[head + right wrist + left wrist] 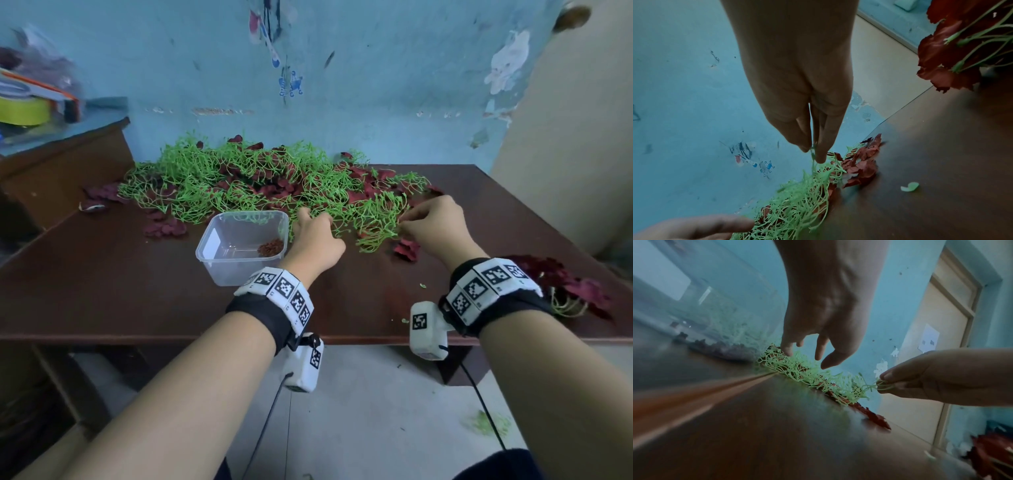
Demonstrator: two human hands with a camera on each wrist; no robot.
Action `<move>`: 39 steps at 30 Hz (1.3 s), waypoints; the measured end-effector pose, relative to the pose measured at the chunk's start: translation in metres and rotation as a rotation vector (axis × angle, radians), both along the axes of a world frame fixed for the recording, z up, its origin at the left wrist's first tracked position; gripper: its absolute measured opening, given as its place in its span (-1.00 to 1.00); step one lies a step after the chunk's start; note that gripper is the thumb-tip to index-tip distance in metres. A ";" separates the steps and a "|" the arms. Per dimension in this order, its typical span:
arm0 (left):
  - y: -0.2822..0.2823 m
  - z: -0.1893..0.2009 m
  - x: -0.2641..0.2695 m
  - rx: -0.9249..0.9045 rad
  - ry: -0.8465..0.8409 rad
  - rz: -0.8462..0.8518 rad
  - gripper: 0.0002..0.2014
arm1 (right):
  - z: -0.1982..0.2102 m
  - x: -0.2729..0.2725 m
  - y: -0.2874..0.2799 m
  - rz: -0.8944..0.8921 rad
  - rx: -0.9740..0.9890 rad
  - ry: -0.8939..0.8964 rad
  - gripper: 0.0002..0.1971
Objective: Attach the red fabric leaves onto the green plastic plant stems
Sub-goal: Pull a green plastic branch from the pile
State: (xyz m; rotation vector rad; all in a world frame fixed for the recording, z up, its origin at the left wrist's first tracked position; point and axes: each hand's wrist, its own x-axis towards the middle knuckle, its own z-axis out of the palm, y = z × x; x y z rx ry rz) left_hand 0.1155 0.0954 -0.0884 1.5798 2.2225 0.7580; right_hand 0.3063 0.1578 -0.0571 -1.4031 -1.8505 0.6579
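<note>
The right grip (432,226) is pinched shut on a few thin green stems (878,387), thumb against fingertips (821,158), at the near right edge of the tangled stem pile (260,181) on the counter (144,301). In the left wrist view the pinched strands run roughly level from the pile's edge toward the right hand, so the pile lies to the left of that hand, and the stems' long axis points back into the tangle.

The left grip (317,240) holds nothing: its fingers are loosely spread, and in the left wrist view 1 fingertip (787,352) touches the top of the pile while the others hang just above it. It sits just left of the pinched stems, beside the clear plastic tub (241,250).

Red fabric leaves (286,186) lie scattered through and under the pile. 1 loose leaf (407,249) lies on the counter just on the near side of the right hand, and it looks the closest for that hand. A bundle that looks already fitted with leaves (565,284) lies well apart at the counter's right edge.

My reading: a stem is being singled out, and no leaf is in either hand. Separating it would mean drawing rightward, away from the tangle, with the left hand holding the pile down.
</note>
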 end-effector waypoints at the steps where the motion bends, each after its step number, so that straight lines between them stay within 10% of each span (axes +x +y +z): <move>1: 0.001 0.002 -0.001 -0.052 0.045 0.007 -0.54 | -0.001 0.000 0.000 0.020 -0.018 -0.018 -0.89; 7: 0.009 0.003 -0.010 -0.376 0.117 0.048 -0.50 | -0.010 0.002 0.007 0.093 -0.085 -0.097 -0.70; 11: 0.015 0.004 -0.014 -0.326 0.154 0.099 -0.83 | -0.013 0.004 0.015 0.108 -0.098 -0.140 -0.64; 19: 0.023 0.002 -0.028 -0.373 0.157 0.187 -0.50 | -0.017 0.005 0.020 0.126 -0.143 -0.181 -0.73; 39: 0.023 -0.008 -0.050 0.397 -0.566 0.275 -0.44 | -0.012 -0.026 -0.001 0.174 -0.053 -0.208 -0.41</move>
